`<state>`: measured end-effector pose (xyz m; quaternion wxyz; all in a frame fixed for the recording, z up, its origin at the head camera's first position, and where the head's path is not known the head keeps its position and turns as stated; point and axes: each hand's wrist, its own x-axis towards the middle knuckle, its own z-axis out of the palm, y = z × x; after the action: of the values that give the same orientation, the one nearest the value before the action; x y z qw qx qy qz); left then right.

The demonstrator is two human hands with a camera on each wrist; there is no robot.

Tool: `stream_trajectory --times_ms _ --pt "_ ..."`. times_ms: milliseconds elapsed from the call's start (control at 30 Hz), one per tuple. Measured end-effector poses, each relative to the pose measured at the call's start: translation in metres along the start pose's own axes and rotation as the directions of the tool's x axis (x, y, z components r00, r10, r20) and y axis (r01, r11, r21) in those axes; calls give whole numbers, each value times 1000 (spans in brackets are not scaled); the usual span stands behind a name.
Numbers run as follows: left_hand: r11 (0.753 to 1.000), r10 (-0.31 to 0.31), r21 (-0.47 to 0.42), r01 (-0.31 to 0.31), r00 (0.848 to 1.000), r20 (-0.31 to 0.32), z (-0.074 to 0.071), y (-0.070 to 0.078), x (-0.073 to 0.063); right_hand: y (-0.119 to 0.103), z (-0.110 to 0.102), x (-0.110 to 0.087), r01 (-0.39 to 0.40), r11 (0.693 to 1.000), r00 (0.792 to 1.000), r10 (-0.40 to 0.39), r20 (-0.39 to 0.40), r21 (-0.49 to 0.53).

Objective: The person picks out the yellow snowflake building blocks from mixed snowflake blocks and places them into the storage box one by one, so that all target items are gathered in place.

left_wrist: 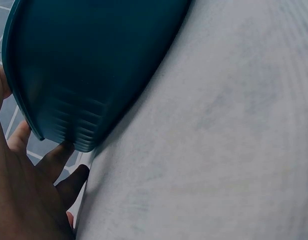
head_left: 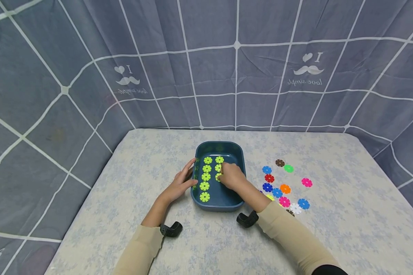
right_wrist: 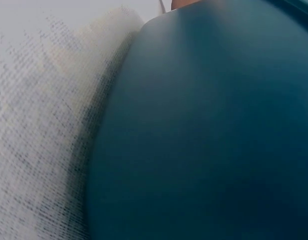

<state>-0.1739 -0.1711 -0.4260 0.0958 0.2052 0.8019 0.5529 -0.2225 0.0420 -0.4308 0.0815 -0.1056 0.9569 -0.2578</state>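
A dark teal bin (head_left: 223, 200) stands on the table, holding two rows of yellow-green notched discs (head_left: 204, 197) laid flat. My left hand (head_left: 177, 187) touches the bin's left side; in the left wrist view its fingers (left_wrist: 55, 159) are spread against the outer wall. Inside the bin is my right hand (head_left: 233, 176), its fingers bent down and pinching a yellow-green disc (head_left: 218, 177) at the near end of the right row. That hand partly covers this disc and the one beyond it. The right wrist view shows mostly the bin's outer wall (right_wrist: 193, 130), the fingertips hidden.
Right of the bin, loose notched discs in several colours lie scattered, among them a pink disc (head_left: 306, 182), an orange disc (head_left: 285, 188) and a white disc (head_left: 295, 208). A patterned cloth covers the table (head_left: 148, 152). Grey checked curtains (head_left: 213, 72) hang behind it and at both sides.
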Motion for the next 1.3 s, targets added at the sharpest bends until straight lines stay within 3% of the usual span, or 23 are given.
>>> stream_trajectory --times_ms 633,867,1300 --pt "1000 -9 4 9 1000 0 0 0 -1 0 -2 -8 153 982 984 -142 -108 107" --pt "1000 9 25 -8 999 -48 1 -44 9 0 -7 -17 237 951 965 -205 -165 201" --pt "999 31 -20 -32 999 -26 2 -43 11 8 -16 -37 339 896 932 -279 -233 285"
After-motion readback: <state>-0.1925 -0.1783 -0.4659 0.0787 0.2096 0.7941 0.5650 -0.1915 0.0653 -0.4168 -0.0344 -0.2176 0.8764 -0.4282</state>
